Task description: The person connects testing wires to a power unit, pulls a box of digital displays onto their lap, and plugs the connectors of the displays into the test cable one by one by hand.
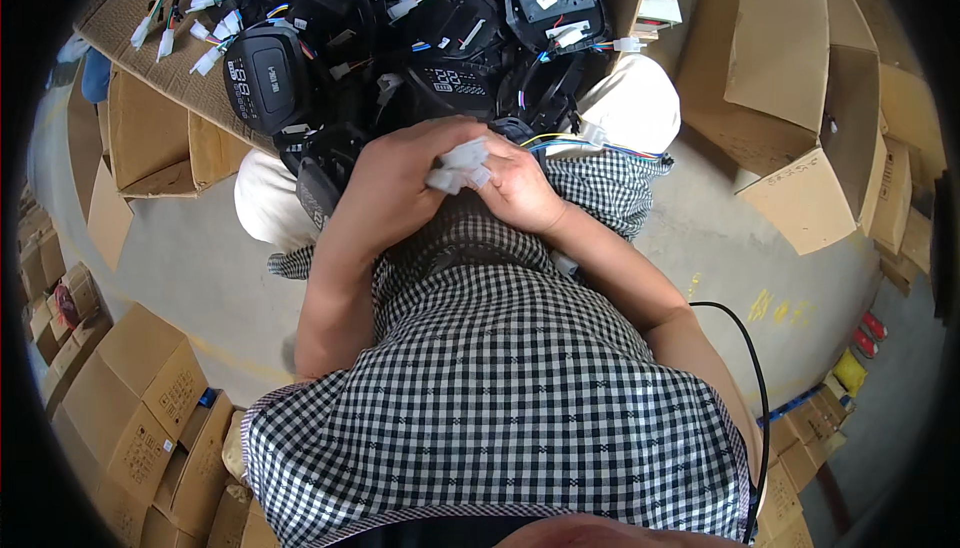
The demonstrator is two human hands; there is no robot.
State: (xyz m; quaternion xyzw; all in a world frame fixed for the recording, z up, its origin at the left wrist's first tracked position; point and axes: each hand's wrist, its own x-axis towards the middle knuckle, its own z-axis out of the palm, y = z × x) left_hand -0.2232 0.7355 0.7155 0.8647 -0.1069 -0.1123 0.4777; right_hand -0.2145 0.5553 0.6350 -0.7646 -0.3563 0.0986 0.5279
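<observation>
The fingertips of both hands are mostly hidden where the hands meet, and the small white plugs (462,166) between them are blurred, so their exact number cannot be made out. The carton (110,18) of black displays is cut off by the upper edge, and many of the displays overlap so that their outlines run together. The hands cover part of the pile's near side.

The left hand (395,183) is curled inward, its back toward the camera, with the white plugs at its thumb side. The right hand (525,188) is bent in from the other side, also against the plugs. The plugs sit between the two hands, above the lap of the checked apron (500,398); how tightly each hand's fingers close on them cannot be told. Coloured wires (625,151) stretch out to the right of the right hand.

At least five displays can be told apart: two show screen markings, the nearer left one (270,78) and the middle one (450,83), and one with a slotted grey back (555,3) lies at upper right. One large open box (780,98) stands at right, and one black cable (757,368) curves beside the right arm
</observation>
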